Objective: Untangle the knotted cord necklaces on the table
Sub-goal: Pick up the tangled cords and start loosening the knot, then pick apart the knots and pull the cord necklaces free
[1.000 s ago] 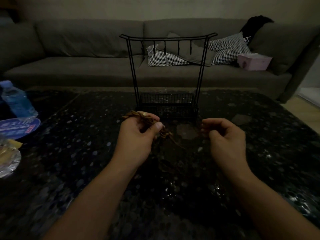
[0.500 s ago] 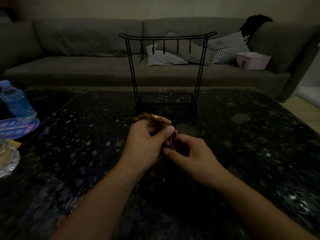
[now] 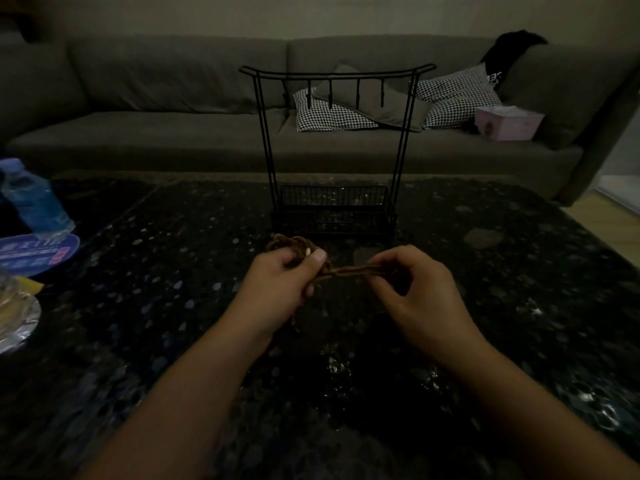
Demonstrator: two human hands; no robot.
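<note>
A blue plastic water bottle (image 3: 33, 199) stands at the far left of the dark speckled stone worktop (image 3: 173, 271). The left hand (image 3: 277, 289) clutches the bunched brown cord necklaces (image 3: 294, 245) just above the worktop, thumb pressed on top. A twisted length runs across to the right hand (image 3: 412, 289), which pinches it. Behind them stands a black wire jewellery stand (image 3: 334, 150).

left hand (image 3: 278, 289): mid-frame, fingers curled, gripping cord (image 3: 349, 271)
right hand (image 3: 414, 289): just right of it, pinching cord
</note>
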